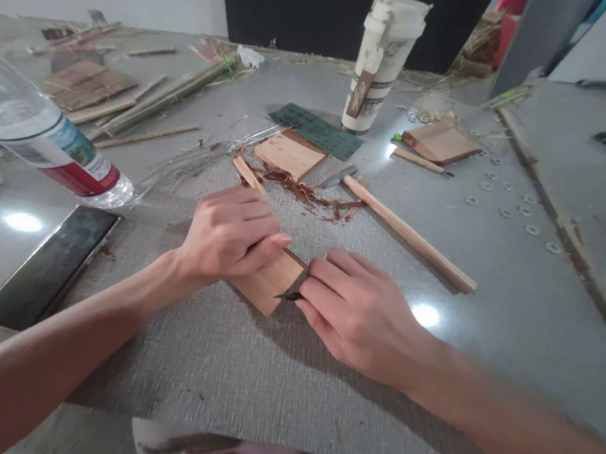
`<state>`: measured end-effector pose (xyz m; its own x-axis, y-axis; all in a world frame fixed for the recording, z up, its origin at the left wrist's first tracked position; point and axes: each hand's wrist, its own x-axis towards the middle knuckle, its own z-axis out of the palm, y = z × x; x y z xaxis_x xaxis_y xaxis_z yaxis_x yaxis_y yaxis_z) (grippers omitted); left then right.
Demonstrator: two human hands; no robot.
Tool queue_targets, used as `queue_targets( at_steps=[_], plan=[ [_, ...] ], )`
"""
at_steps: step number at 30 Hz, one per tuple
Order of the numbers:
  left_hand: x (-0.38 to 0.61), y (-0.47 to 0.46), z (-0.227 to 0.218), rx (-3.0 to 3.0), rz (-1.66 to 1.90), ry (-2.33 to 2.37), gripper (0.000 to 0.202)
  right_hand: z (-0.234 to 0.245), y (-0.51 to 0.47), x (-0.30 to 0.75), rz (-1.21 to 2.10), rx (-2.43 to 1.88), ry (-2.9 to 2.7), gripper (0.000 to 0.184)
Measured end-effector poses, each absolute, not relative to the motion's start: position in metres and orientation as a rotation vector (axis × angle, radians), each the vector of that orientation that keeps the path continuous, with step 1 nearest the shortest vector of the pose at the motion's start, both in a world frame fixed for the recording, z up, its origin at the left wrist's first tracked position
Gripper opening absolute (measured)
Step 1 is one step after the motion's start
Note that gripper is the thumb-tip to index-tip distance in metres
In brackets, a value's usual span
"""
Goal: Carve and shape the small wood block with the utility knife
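Note:
My left hand (230,235) presses down on a small flat wood piece (267,282) lying on a grey textured mat (237,361), its fingers closed over the piece's top edge. My right hand (356,307) is closed around a small dark blade (289,295), whose tip touches the wood piece's right edge. Reddish wood shavings (308,191) lie just beyond the hands.
A second wood block (289,154), a wooden stick (410,234), green sandpaper (317,130) and a lidded cup (382,60) sit behind. A plastic bottle (38,130) and a dark phone (49,269) lie left. Bamboo strips (151,102) and small washers (511,209) are scattered about.

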<state>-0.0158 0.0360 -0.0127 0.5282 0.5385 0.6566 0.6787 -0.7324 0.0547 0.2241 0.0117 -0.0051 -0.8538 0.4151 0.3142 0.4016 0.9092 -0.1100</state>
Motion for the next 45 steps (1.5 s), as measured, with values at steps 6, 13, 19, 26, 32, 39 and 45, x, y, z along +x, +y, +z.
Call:
queue_targets(
  at_steps=[6,13,19,26,32,39,45],
  plan=[
    [-0.016,0.036,-0.012,-2.562,-0.972,-1.042,0.039,-0.002,0.014,0.228,0.143,-0.618,-2.783,0.02],
    [-0.016,0.036,-0.012,-2.57,-0.979,-1.03,0.04,-0.002,0.018,0.231,0.242,-0.608,-2.794,0.021],
    [-0.014,0.036,-0.013,-2.551,-0.98,-1.052,0.037,-0.006,0.011,0.222,0.126,-0.612,-2.755,0.02],
    [-0.017,0.034,-0.011,-2.547,-0.954,-1.046,0.037,-0.001,0.014,0.228,0.213,-0.623,-2.771,0.018],
    [-0.017,0.033,-0.013,-2.512,-0.993,-1.043,0.039,-0.001,0.014,0.23,0.267,-0.613,-2.792,0.02],
    [-0.016,0.034,-0.014,-2.522,-0.981,-1.031,0.037,-0.002,0.008,0.221,0.229,-0.632,-2.793,0.017],
    [-0.018,0.034,-0.013,-2.534,-1.009,-0.997,0.038,-0.003,0.01,0.23,0.22,-0.623,-2.81,0.022]
  ],
)
